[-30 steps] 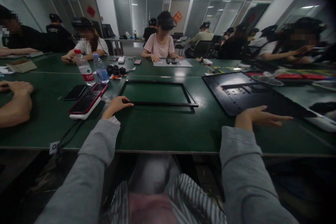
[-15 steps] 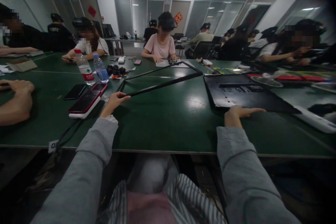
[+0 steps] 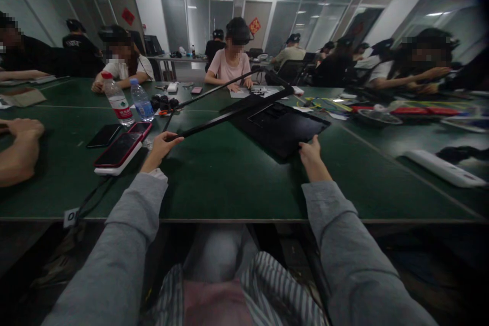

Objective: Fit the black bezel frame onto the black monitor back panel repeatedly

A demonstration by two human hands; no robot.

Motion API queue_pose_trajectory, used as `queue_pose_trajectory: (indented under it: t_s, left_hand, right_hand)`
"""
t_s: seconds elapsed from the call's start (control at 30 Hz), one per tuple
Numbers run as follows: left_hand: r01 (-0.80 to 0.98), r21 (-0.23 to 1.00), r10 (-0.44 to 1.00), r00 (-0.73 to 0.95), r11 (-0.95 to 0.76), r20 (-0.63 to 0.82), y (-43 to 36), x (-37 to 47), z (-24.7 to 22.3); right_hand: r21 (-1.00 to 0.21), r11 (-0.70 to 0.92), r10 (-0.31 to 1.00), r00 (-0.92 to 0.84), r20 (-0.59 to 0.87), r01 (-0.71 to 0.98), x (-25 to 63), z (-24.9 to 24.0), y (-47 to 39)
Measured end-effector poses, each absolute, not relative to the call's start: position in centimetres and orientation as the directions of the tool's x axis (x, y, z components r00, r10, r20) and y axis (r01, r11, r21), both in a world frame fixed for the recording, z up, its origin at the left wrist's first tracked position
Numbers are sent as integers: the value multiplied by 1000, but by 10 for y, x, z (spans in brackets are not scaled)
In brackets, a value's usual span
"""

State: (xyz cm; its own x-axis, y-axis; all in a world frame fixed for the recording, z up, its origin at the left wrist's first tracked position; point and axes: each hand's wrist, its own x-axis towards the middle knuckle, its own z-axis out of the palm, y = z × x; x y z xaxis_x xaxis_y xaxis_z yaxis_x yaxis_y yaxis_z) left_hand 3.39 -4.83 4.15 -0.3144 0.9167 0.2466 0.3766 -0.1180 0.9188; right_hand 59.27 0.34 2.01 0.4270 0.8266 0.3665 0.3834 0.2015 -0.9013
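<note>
My left hand [image 3: 163, 147] pinches a near corner of a thin black rectangular frame [image 3: 214, 121], like a screen bezel, which is held tilted above the table. Its far end reaches over a flat black panel [image 3: 292, 135] that looks like a laptop bottom cover. My right hand [image 3: 312, 155] grips the near right edge of this panel, thumb on top and fingers partly hidden. The panel lies at an angle, its far left part covered by the frame. I cannot tell whether frame and panel touch.
Left on the green table [image 3: 229, 183] are a phone on a white base [image 3: 120, 153], a dark phone [image 3: 104, 135] and two bottles [image 3: 142, 101]. A white power strip [image 3: 445, 168] lies right. Another person's hand [image 3: 25, 130] rests at the left edge; a person [image 3: 231, 63] sits opposite.
The black panel has moved left from the right side and turned, now partly under the frame. My right hand has gone from under its edge to gripping it. The left hand keeps the frame.
</note>
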Motion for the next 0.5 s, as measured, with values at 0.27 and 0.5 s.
queue_pose_trajectory:
  t_s: [0.27, 0.5]
  left_hand:
    - [504, 849, 930, -210, -161, 301, -49, 32, 43]
    - [758, 633, 934, -92, -158, 344, -56, 37, 46]
  right_hand:
    - [-993, 39, 916, 394, 78, 108, 569, 25, 13]
    - [-977, 204, 968, 138, 210, 56, 567, 40, 9]
